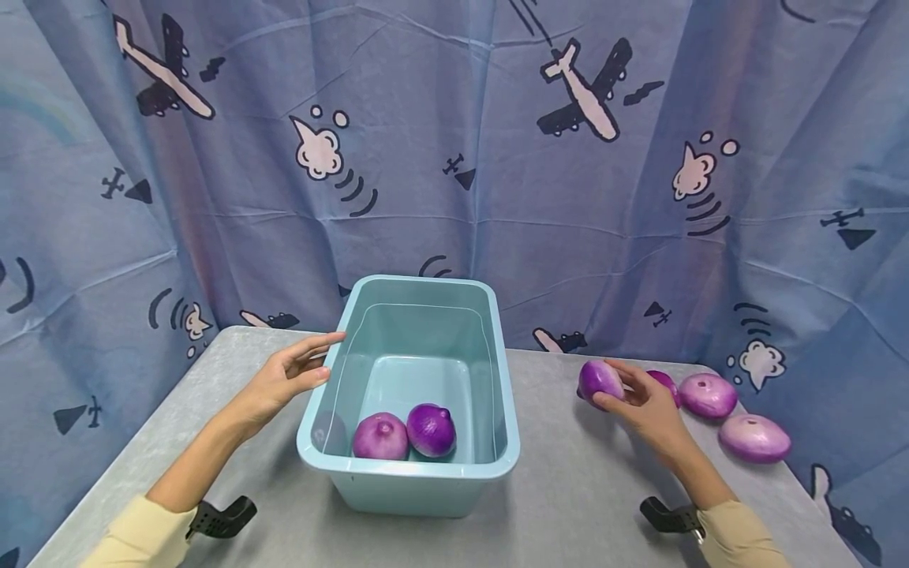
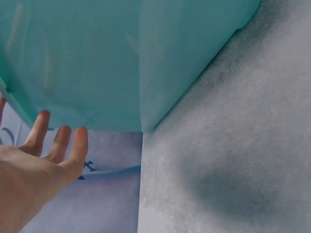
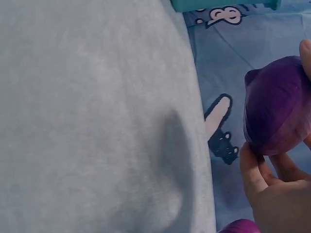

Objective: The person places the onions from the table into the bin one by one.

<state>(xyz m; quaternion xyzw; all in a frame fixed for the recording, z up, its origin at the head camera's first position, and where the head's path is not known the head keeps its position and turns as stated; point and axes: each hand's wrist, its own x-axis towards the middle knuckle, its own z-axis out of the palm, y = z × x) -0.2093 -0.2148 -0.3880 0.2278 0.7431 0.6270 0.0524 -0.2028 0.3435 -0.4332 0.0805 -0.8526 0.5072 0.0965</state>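
My right hand (image 1: 649, 406) grips a purple onion (image 1: 600, 382) between thumb and fingers, over the right side of the table. In the right wrist view that onion (image 3: 277, 107) fills the grip, its pointed tip facing left. My left hand (image 1: 277, 386) reaches to the left rim of a pale teal plastic bin (image 1: 408, 469), fingers extended and fingertips right at the rim. Seen from the left wrist, the fingers (image 2: 77, 153) are spread beside the bin's outer wall (image 2: 92, 63). Inside the bin, a lighter onion (image 1: 381, 436) and a darker onion (image 1: 432, 431) lie side by side near the front.
Behind my right hand lie more onions: one partly hidden (image 1: 664, 385), a paler onion (image 1: 708, 395) and another pale onion (image 1: 755, 439) near the table's right edge. The grey table (image 1: 561, 489) ends at a blue curtain (image 1: 426, 158) printed with airplanes.
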